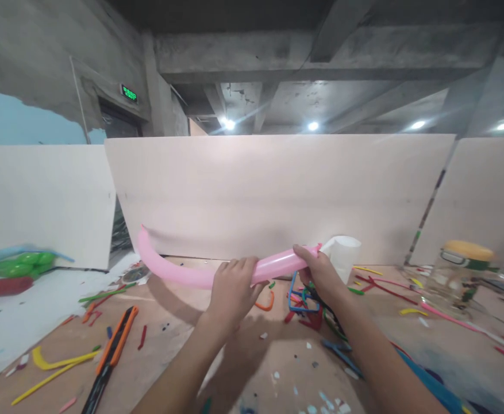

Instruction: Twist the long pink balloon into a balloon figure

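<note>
A long inflated pink balloon [178, 276] stretches across the middle, held above the table. Its left part curves upward to a small pointed tip. My left hand [234, 287] wraps around it near the middle, fingers over the top. My right hand [318, 267] grips it by the right end, thumb on top, just short of the knot. Below my right hand lies a tangle of blue, red and green uninflated balloons [306, 307]. An orange uninflated balloon [265, 302] curls on the table between my hands.
An orange and black balloon pump [111, 356] lies front left beside yellow uninflated balloons [57, 363]. Green inflated balloons [21, 264] rest at far left. A white paper cup [344, 256] and a glass jar [454, 282] with a yellow lid stand right. A pale board [277, 195] walls the back.
</note>
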A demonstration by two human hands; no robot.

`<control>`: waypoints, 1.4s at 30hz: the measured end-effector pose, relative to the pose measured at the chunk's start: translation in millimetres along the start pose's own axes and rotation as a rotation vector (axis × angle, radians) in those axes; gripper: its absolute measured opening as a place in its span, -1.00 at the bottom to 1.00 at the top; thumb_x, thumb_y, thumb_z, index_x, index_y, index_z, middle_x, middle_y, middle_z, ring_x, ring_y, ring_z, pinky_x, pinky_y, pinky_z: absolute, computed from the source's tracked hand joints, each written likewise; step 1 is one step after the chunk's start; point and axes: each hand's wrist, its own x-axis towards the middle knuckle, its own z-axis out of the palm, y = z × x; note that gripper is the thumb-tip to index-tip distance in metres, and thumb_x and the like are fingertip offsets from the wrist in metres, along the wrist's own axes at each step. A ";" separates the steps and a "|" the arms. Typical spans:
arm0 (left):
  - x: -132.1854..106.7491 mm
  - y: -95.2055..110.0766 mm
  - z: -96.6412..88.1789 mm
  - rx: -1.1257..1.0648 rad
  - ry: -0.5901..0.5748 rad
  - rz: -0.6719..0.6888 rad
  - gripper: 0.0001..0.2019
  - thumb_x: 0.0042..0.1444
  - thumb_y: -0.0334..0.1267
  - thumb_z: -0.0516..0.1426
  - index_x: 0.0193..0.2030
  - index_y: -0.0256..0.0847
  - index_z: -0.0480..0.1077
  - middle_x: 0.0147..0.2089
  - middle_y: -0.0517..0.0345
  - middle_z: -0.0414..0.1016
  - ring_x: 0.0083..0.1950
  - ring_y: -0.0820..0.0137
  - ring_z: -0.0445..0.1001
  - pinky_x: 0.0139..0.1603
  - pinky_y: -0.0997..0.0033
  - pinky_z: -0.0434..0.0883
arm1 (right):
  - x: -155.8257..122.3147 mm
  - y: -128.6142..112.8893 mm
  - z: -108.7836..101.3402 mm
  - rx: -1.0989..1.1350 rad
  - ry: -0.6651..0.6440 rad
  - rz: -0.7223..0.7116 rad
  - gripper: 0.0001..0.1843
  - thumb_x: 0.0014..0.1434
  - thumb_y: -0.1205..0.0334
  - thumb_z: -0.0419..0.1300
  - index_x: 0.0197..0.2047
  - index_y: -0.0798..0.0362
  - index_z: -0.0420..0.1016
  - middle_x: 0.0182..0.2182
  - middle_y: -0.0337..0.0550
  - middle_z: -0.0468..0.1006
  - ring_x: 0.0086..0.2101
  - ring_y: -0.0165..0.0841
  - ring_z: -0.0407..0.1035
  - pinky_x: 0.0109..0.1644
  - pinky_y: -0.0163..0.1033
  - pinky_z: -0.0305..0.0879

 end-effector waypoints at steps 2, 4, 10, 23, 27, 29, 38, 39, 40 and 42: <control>-1.1 -1.1 -0.7 0.005 0.021 0.023 -0.67 0.08 -0.13 0.15 -0.03 -0.12 0.28 -0.13 0.10 0.49 -0.11 0.22 0.42 -0.11 0.26 0.25 | 0.7 -0.5 -2.5 0.009 0.013 -0.013 -0.48 0.08 -0.08 0.11 -0.76 0.02 0.16 -0.86 -0.30 0.12 -0.74 -0.48 0.00 -0.62 -0.28 -0.11; -1.7 -2.5 -1.5 0.014 0.034 0.041 -0.69 0.10 -0.13 0.12 -0.01 -0.11 0.30 -0.13 0.09 0.50 -0.12 0.23 0.42 -0.12 0.26 0.25 | 0.4 -1.4 -3.1 0.056 -0.002 0.002 -0.50 0.07 -0.10 0.12 -0.73 0.03 0.18 -0.85 -0.32 0.14 -0.74 -0.50 0.01 -0.64 -0.29 -0.11; -3.2 -5.7 -6.7 0.017 -0.012 0.109 -0.77 0.17 -0.16 0.04 -0.05 -0.08 0.35 -0.18 0.13 0.51 -0.18 0.26 0.44 -0.22 0.31 0.26 | -10.2 -5.9 9.3 0.129 -0.220 0.077 -0.59 -0.03 -0.08 0.23 -0.62 0.07 0.29 -0.76 -0.33 0.26 -0.72 -0.50 0.08 -0.66 -0.34 -0.07; -6.7 -2.2 -13.1 -0.038 0.073 0.131 -0.75 0.16 -0.16 0.04 -0.05 -0.17 0.31 -0.11 0.02 0.49 -0.13 0.25 0.44 -0.14 0.30 0.31 | -15.0 -4.3 3.3 0.168 -0.108 -0.020 -0.46 0.01 -0.15 0.16 -0.77 0.02 0.16 -0.86 -0.32 0.15 -0.75 -0.50 0.01 -0.62 -0.29 -0.09; -9.1 -4.6 -13.6 -0.019 0.061 0.152 -0.76 0.20 -0.21 -0.03 -0.05 -0.19 0.32 -0.16 0.03 0.50 -0.17 0.26 0.44 -0.18 0.30 0.31 | -14.4 -7.7 8.6 0.238 -0.155 -0.010 -0.56 -0.02 -0.06 0.23 -0.69 0.05 0.23 -0.82 -0.35 0.19 -0.73 -0.50 0.04 -0.62 -0.30 -0.08; -9.8 -5.0 -15.2 -0.019 0.007 0.159 -0.74 0.24 -0.21 -0.09 -0.05 -0.20 0.31 -0.19 0.05 0.51 -0.20 0.27 0.46 -0.22 0.32 0.31 | -14.4 -9.9 10.0 0.283 -0.172 -0.001 -0.61 -0.05 -0.01 0.27 -0.64 0.05 0.25 -0.78 -0.37 0.19 -0.70 -0.51 0.06 -0.60 -0.32 -0.03; -9.3 -4.5 -21.9 -0.017 -0.196 0.141 -0.74 0.25 -0.22 -0.13 -0.29 -0.18 0.34 -0.39 0.10 0.50 -0.36 0.30 0.47 -0.40 0.40 0.21 | -21.0 -11.7 6.3 0.363 -0.332 -0.008 -0.77 -0.12 0.19 0.34 -0.40 0.11 0.45 -0.56 -0.28 0.40 -0.52 -0.45 0.26 -0.44 -0.32 0.18; -9.2 -5.1 -22.0 -0.038 -0.224 0.139 -0.73 0.25 -0.19 -0.12 -0.30 -0.18 0.34 -0.38 0.09 0.50 -0.36 0.30 0.47 -0.40 0.41 0.21 | -21.6 -10.7 5.8 0.363 -0.368 -0.017 -0.77 -0.10 0.20 0.33 -0.36 0.12 0.47 -0.52 -0.25 0.44 -0.47 -0.42 0.30 -0.38 -0.30 0.22; -9.2 -5.6 -22.2 -0.065 -0.255 0.135 -0.72 0.24 -0.14 -0.11 -0.29 -0.18 0.35 -0.37 0.08 0.50 -0.35 0.29 0.47 -0.40 0.41 0.21 | -22.0 -9.4 5.5 0.366 -0.408 -0.028 -0.77 -0.08 0.22 0.32 -0.33 0.12 0.48 -0.48 -0.21 0.47 -0.42 -0.38 0.34 -0.32 -0.27 0.26; -9.3 -6.2 -23.6 -0.134 -0.307 0.111 -0.68 0.20 -0.01 -0.07 -0.20 -0.17 0.36 -0.32 0.07 0.51 -0.31 0.27 0.47 -0.39 0.41 0.22 | -22.7 -6.1 5.3 0.372 -0.475 -0.049 -0.75 -0.06 0.24 0.31 -0.26 0.12 0.50 -0.40 -0.15 0.52 -0.32 -0.31 0.39 -0.20 -0.21 0.28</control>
